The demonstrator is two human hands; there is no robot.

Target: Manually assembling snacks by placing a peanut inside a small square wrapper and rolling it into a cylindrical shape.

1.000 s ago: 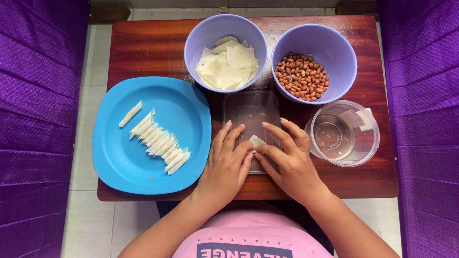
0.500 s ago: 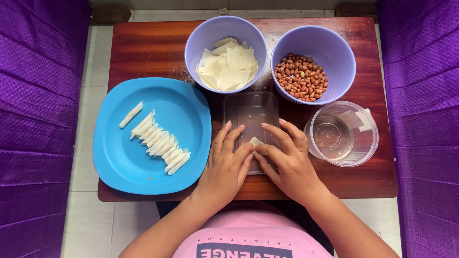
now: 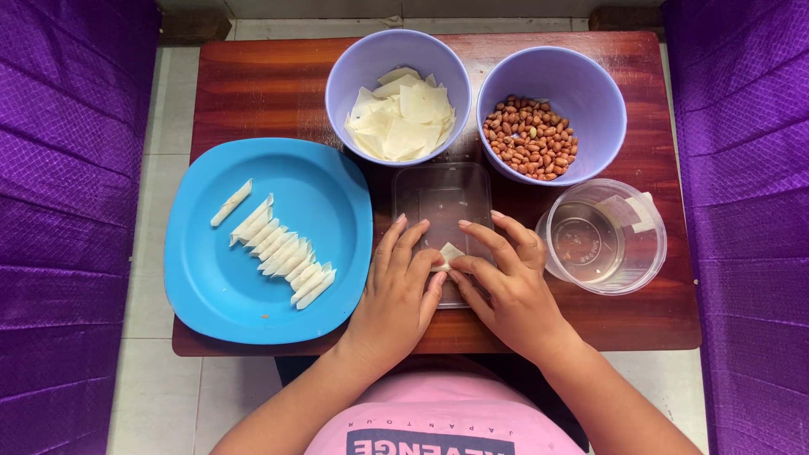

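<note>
Two hands pressed together over a small pale wrapper on a clear tray.

At the left a round blue plate (image 3: 211, 286) carries a slanting row of thin rolled white sticks (image 3: 282, 253); next the left hand (image 3: 400, 295), fingers loosely spread and flat, and the right hand (image 3: 510, 286), likewise half open, fingertips pinching the little folded wrapper (image 3: 449, 253) between them on the clear rectangular plastic tray (image 3: 442, 198); behind, a lilac bowl of flat wrapper squares (image 3: 398, 97), then a lilac bowl of brown peanuts (image 3: 552, 126); at the right a clear round tub (image 3: 602, 240); all on a glossy reddish wooden table (image 3: 261, 88), pale tiled floor (image 3: 160, 396) below, purple quilted cloth (image 3: 67, 211) on both sides.
</note>
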